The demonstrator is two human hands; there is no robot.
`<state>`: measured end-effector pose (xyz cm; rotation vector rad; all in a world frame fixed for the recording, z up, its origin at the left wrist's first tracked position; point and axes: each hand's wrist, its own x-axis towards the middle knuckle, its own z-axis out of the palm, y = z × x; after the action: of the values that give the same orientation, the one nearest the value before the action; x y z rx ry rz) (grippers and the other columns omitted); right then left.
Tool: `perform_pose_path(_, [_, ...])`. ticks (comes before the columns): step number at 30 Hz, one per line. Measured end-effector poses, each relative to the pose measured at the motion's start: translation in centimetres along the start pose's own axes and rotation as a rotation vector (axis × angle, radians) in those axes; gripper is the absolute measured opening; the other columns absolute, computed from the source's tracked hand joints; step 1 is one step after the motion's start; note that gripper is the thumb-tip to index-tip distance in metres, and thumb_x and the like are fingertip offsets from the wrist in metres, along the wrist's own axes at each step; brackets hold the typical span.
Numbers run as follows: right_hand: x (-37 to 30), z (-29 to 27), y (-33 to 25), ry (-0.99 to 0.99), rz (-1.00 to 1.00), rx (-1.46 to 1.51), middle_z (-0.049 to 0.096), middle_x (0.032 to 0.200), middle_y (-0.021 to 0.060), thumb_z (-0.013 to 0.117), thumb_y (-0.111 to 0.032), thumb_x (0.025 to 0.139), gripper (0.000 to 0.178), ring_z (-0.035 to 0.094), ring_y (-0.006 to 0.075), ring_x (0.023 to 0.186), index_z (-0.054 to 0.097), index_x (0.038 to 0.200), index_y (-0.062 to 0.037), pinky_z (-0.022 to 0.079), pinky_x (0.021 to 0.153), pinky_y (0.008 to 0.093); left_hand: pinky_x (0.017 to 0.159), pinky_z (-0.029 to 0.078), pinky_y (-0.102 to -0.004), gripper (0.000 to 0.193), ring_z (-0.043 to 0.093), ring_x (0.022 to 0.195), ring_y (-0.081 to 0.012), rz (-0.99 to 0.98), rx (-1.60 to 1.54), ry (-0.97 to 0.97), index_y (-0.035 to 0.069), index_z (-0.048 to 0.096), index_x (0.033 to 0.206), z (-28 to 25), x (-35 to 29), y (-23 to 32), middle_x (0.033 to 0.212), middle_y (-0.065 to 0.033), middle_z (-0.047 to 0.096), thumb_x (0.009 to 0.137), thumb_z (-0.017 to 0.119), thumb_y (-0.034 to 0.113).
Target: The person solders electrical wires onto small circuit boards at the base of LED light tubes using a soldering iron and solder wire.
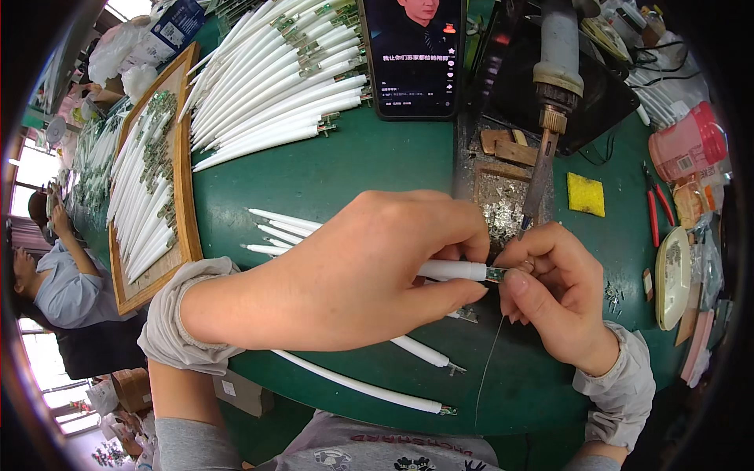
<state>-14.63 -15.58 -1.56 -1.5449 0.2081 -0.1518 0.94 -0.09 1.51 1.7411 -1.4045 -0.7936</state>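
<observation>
My left hand [369, 271] is closed round a white tapered tube [463, 271] and points its open end to the right. A small green circuit board [495, 274] sticks out of that end. At the board, my right hand [554, 294] pinches with thumb and forefinger; what lies between them is too small to make out. A thin wire [488, 361] hangs below the right fingers. Just above them is the tip of a soldering iron [542, 165], pointing down from a fixed mount. Beneath my hands lie more white tubes [361, 385] with boards at their ends.
A large fan of white tubes [275, 86] lies at the back, beside a wooden tray [191, 157] of more. Also around: a phone [412, 102], a solder-spattered holder [503, 208], a yellow sponge [586, 195], red-handled pliers [653, 208], a pale dish [672, 279]. Another person [67, 275] sits at far left.
</observation>
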Motion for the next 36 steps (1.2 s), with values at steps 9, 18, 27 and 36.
perform_pose_path(9, [0.0, -0.3, 0.6, -0.010, -0.091, -0.048, 0.058, 0.073, 0.0005, 0.062, 0.001, 0.083, 0.017, 0.050, 0.0003, 0.059, 0.058, 0.099, 0.0029, 0.037, 0.052, 0.0149, 0.062, 0.045, -0.0262, 0.017, 0.053, 0.072, -0.0117, -0.100, -0.116, -0.030, 0.000, 0.064, 0.095, 0.2, -0.1, 0.1, 0.082, -0.0049, 0.060, 0.081, 0.070, 0.009])
perform_pose_path(18, [0.0, -0.4, 0.7, -0.004, -0.066, -0.064, 0.058, 0.074, -0.0003, 0.062, 0.000, 0.083, 0.016, 0.050, 0.0001, 0.060, 0.058, 0.098, 0.0022, 0.037, 0.053, 0.0150, 0.060, 0.044, -0.0252, 0.014, 0.053, 0.071, -0.0115, -0.081, -0.113, -0.023, 0.001, 0.064, 0.093, 0.5, 0.0, -0.1, 0.081, -0.0048, 0.059, 0.081, 0.069, 0.008])
perform_pose_path(27, [0.0, -0.3, 0.7, 0.007, -0.060, -0.057, 0.058, 0.074, -0.0001, 0.063, 0.001, 0.083, 0.015, 0.049, 0.0005, 0.060, 0.058, 0.096, 0.0023, 0.037, 0.054, 0.0154, 0.059, 0.043, -0.0246, 0.011, 0.052, 0.068, -0.0101, -0.072, -0.168, 0.018, 0.000, 0.063, 0.088, 1.0, 0.0, -0.4, 0.077, -0.0043, 0.058, 0.081, 0.068, 0.006])
perform_pose_path(36, [-0.2, 0.2, 1.1, 0.194, -0.420, -0.388, 0.054, 0.061, -0.0017, 0.068, 0.002, 0.076, 0.020, 0.045, 0.0012, 0.047, 0.059, 0.093, 0.0026, 0.034, 0.043, 0.0163, 0.060, 0.040, -0.0178, 0.010, 0.051, 0.072, -0.0028, -0.258, -0.356, -0.001, -0.001, 0.060, 0.089, 0.5, 0.6, 0.0, 0.078, 0.0012, 0.058, 0.085, 0.066, 0.006])
